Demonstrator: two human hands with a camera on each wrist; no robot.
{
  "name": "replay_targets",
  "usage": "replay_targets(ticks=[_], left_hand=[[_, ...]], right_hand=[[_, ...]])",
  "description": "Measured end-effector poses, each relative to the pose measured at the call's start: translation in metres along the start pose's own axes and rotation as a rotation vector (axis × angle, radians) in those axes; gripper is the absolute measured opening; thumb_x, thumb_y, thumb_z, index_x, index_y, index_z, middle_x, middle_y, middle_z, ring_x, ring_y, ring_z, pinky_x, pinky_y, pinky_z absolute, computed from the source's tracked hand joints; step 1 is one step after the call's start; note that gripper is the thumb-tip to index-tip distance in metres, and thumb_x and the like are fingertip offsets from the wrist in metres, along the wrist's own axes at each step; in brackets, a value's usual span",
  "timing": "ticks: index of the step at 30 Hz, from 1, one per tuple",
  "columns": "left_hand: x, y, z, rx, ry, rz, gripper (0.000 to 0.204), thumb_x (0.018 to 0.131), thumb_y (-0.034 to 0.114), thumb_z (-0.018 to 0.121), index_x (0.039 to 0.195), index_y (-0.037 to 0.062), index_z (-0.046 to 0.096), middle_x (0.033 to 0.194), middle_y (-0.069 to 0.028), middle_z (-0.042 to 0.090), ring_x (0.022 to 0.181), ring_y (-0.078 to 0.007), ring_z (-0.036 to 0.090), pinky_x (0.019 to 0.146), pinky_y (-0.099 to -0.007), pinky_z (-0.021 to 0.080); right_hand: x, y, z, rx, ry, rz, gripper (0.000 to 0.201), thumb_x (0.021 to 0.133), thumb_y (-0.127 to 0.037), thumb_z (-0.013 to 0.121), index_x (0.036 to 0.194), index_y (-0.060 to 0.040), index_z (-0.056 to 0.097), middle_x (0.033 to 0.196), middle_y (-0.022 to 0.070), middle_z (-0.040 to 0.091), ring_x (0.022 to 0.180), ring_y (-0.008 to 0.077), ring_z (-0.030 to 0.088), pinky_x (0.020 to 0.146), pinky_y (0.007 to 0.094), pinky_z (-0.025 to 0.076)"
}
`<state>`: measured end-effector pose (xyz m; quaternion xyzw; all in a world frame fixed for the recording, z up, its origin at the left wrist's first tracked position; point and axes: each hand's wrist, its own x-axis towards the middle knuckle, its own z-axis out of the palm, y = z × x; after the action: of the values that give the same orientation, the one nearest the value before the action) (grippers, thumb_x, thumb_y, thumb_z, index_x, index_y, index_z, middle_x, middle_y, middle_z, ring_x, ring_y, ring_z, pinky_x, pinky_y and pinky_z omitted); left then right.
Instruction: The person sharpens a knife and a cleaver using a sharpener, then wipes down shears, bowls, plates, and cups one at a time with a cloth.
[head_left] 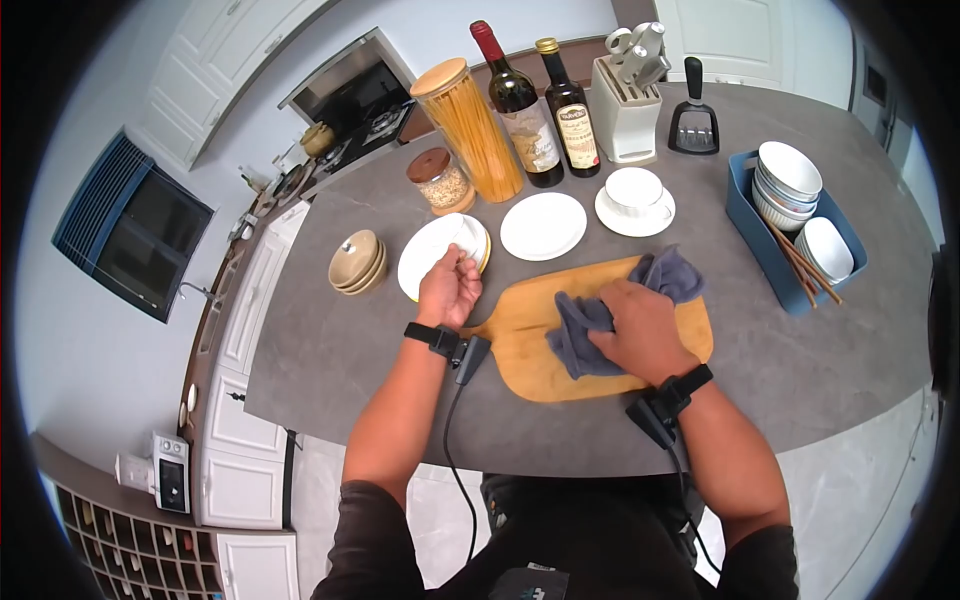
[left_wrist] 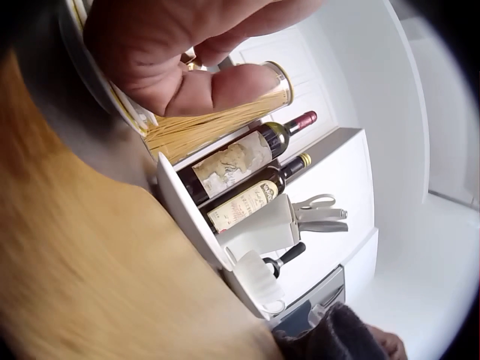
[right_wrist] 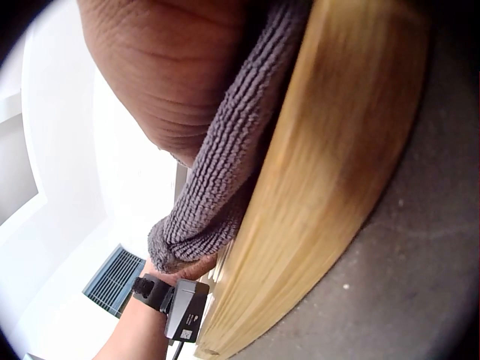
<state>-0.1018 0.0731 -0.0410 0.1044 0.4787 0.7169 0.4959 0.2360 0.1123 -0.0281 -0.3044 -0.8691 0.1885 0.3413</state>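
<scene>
My right hand (head_left: 645, 332) grips a bunched dark grey cloth (head_left: 580, 335) on the wooden cutting board (head_left: 525, 370). In the right wrist view, the ribbed cloth (right_wrist: 217, 165) lies between that hand and the board (right_wrist: 300, 195). My left hand (head_left: 450, 287) is beyond the board's handle, its fingers loosely curled, and it overlaps the stacked white plates (head_left: 418, 258) in the head view. Nothing shows in its grasp. Close up in the left wrist view, the left hand (left_wrist: 180, 52) has its thumb and fingers bent, with the board (left_wrist: 90, 247) below.
A white plate (head_left: 543, 226) and a cup on a saucer (head_left: 633, 222) stand behind the board. Beige bowls (head_left: 357, 265) sit left. Further back are a pasta jar (head_left: 470, 135), bottles (head_left: 530, 130) and a knife block (head_left: 625, 110). A blue bin (head_left: 760, 235) with bowls stands right.
</scene>
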Motion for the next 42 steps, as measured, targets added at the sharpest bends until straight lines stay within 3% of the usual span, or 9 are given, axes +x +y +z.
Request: replay_targets(ticks=[4, 10, 18, 24, 33, 38, 42], left_hand=[[-0.015, 0.001, 0.015, 0.180, -0.025, 0.088, 0.024, 0.112, 0.029, 0.053, 0.100, 0.0078, 0.056, 0.079, -0.0037, 0.060, 0.064, -0.0130, 0.052, 0.052, -0.0250, 0.042], [-0.017, -0.010, 0.056, 0.326, -0.130, 0.039, 0.022, 0.113, 0.026, 0.051, 0.100, 0.0090, 0.055, 0.080, -0.0036, 0.063, 0.065, -0.0129, 0.056, 0.053, -0.0254, 0.044], [0.009, -0.024, 0.079, 0.498, -0.229, -0.054, 0.020, 0.112, 0.024, 0.053, 0.100, 0.0084, 0.055, 0.081, -0.0033, 0.067, 0.064, -0.0112, 0.062, 0.054, -0.0236, 0.050], [0.013, -0.025, 0.084, 0.627, -0.260, -0.139, 0.023, 0.109, 0.027, 0.057, 0.110, 0.0037, 0.057, 0.089, -0.0070, 0.069, 0.067, -0.0132, 0.064, 0.055, -0.0251, 0.052], [0.003, -0.018, 0.074, 0.691, -0.150, -0.036, 0.024, 0.108, 0.024, 0.059, 0.110, 0.0004, 0.059, 0.090, -0.0061, 0.068, 0.067, -0.0124, 0.064, 0.055, -0.0253, 0.052], [-0.034, -0.020, 0.076, 0.692, -0.222, 0.051, 0.019, 0.108, 0.024, 0.061, 0.106, 0.0054, 0.059, 0.091, -0.0039, 0.068, 0.067, -0.0118, 0.063, 0.058, -0.0256, 0.050], [-0.069, -0.032, 0.073, 0.708, -0.349, 0.106, 0.019, 0.107, 0.025, 0.064, 0.110, 0.0058, 0.062, 0.099, -0.0055, 0.069, 0.081, -0.0120, 0.066, 0.071, -0.0257, 0.054]], right_hand=[[0.000, 0.002, 0.003, 0.006, 0.030, -0.016, 0.029, 0.070, -0.014, 0.082, 0.093, -0.0050, 0.065, 0.088, 0.0129, 0.066, 0.086, 0.0364, 0.067, 0.071, 0.0471, 0.052], [0.000, 0.001, 0.002, 0.014, 0.034, -0.013, 0.029, 0.070, -0.014, 0.081, 0.093, -0.0050, 0.066, 0.087, 0.0127, 0.067, 0.085, 0.0363, 0.068, 0.071, 0.0460, 0.053], [0.000, 0.002, 0.000, 0.023, 0.010, 0.001, 0.031, 0.071, -0.018, 0.084, 0.094, -0.0054, 0.068, 0.091, 0.0117, 0.068, 0.089, 0.0341, 0.069, 0.074, 0.0454, 0.055], [0.001, 0.003, 0.001, 0.004, 0.009, -0.004, 0.031, 0.071, -0.018, 0.083, 0.095, -0.0052, 0.069, 0.091, 0.0121, 0.067, 0.089, 0.0344, 0.069, 0.074, 0.0450, 0.055], [0.001, 0.002, -0.001, -0.008, 0.007, -0.001, 0.030, 0.072, -0.019, 0.083, 0.094, -0.0056, 0.069, 0.089, 0.0108, 0.067, 0.089, 0.0328, 0.069, 0.074, 0.0448, 0.054], [0.000, 0.005, 0.000, 0.010, 0.014, -0.004, 0.030, 0.072, -0.019, 0.083, 0.096, -0.0053, 0.070, 0.092, 0.0116, 0.068, 0.091, 0.0340, 0.069, 0.076, 0.0452, 0.055], [0.000, 0.003, -0.006, 0.086, 0.000, 0.037, 0.031, 0.073, -0.018, 0.083, 0.099, -0.0048, 0.071, 0.095, 0.0143, 0.069, 0.092, 0.0370, 0.069, 0.077, 0.0455, 0.055]])
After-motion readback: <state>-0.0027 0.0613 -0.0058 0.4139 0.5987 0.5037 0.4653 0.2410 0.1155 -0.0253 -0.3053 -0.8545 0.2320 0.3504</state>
